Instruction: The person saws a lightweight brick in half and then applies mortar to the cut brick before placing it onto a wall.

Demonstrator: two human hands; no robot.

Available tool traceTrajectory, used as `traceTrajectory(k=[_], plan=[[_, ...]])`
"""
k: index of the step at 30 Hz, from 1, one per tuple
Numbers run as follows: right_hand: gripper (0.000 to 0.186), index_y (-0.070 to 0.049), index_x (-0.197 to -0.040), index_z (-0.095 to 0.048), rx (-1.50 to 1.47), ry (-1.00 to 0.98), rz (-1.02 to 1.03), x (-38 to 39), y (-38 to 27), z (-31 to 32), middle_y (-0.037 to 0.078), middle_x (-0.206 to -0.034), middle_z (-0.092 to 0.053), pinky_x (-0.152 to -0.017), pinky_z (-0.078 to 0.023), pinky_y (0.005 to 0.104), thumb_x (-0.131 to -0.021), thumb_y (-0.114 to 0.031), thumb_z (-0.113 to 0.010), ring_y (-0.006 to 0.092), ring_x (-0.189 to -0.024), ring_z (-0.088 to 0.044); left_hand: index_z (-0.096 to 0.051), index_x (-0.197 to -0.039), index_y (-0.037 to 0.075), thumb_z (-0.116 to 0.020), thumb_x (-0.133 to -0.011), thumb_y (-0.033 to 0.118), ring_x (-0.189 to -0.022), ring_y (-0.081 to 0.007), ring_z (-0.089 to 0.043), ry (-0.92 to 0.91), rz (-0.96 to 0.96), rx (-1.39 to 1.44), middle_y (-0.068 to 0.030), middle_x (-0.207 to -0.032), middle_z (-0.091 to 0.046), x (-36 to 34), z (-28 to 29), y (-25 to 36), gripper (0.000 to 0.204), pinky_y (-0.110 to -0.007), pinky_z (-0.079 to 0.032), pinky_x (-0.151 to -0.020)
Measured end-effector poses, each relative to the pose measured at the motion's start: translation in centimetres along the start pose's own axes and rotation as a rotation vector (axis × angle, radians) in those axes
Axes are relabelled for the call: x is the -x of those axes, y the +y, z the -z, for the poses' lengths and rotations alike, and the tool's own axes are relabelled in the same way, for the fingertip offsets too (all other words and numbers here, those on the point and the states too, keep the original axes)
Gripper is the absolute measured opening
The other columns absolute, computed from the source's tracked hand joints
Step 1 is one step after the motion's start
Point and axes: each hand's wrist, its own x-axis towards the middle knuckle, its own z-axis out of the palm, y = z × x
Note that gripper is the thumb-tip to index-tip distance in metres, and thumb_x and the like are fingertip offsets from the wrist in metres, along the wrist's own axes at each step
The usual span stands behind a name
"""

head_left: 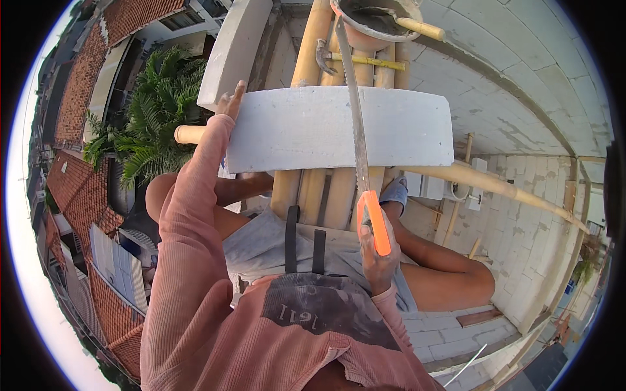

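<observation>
A long white block [293, 128] lies crosswise on several bamboo poles [287, 195] in front of me. My left hand [229, 103] holds its left end, fingers at the upper corner. My right hand [378, 257] grips the orange handle of a hand saw [357, 130], whose toothed blade crosses the block right of its middle and reaches past the far edge. Just beyond the block a claw hammer with a yellow handle [375, 62] lies on the poles, below a mortar bucket [358, 38] with a wooden-handled tool [420, 27] in it.
I sit high over a block-walled space [521, 241] on the right, where a long pole [508, 189] runs diagonally. A white wall edge [231, 45] stands at the upper left. Palm fronds [156, 104] and tiled roofs [78, 98] lie below on the left.
</observation>
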Motion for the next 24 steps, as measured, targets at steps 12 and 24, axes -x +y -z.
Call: traceTrajectory(k=[12,24], plan=[[0.052,0.005,-0.141,-0.05,0.059,0.007,0.012,0.6,1.7,-2.7,0.02,-0.112,-0.068,-0.077,-0.053,0.0341,-0.095,-0.013,-0.067,0.0224,-0.086,-0.069,-0.061,-0.133,0.0,-0.07,-0.074,0.078,-0.107,-0.024,-0.063,-0.335,0.266,0.782,-0.013,-0.125,-0.064,4.3,-2.0,-1.3,0.098,-0.036,-0.049,-0.095],[0.055,0.007,-0.141,-0.049,0.065,-0.01,-0.024,2.6,-0.2,-0.5,0.011,-0.075,-0.063,-0.058,-0.049,0.0306,-0.091,-0.004,-0.069,0.0167,-0.055,-0.056,-0.055,-0.138,-0.001,-0.067,-0.076,0.078,-0.11,-0.024,-0.062,-0.368,0.28,0.839,-0.0153,-0.13,-0.061,5.8,-1.8,-0.8,0.101,-0.035,-0.048,-0.099]])
